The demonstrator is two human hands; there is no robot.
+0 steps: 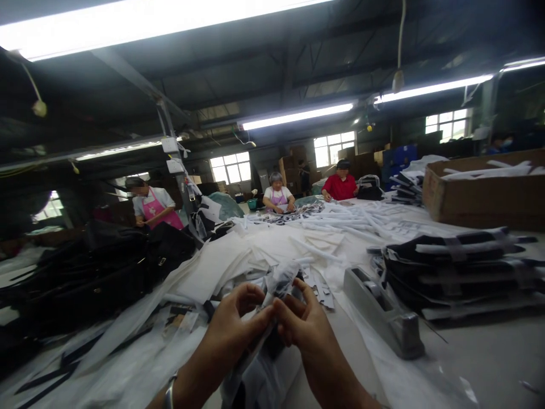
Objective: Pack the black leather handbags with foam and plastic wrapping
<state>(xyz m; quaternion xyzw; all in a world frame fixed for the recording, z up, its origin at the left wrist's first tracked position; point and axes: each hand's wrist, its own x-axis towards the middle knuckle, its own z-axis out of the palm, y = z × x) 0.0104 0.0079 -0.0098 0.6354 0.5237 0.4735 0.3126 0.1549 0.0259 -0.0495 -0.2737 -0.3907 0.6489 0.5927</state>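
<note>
My left hand [236, 318] is closed on a dark piece in thin, whitish wrapping [281, 279], its thumb pressed against the near side. My right hand [309, 324] pinches the same wrapped piece from the other side, and both thumbs nearly meet at its middle. The lower part hangs down between my wrists, partly hidden; what lies inside the wrapping cannot be made out. Right of my hands a grey tape dispenser [381, 312] rests on the white-covered table [481, 352]. Flat white sheets [238, 250] spread just beyond my hands.
Black bags [110, 267] are heaped on the left. Dark pieces wrapped with white strips [460, 272] are stacked at right, below a cardboard box [485, 196]. White strips [361, 218] cover the far table, where co-workers [279, 196] sit. Another person [153, 204] stands at left.
</note>
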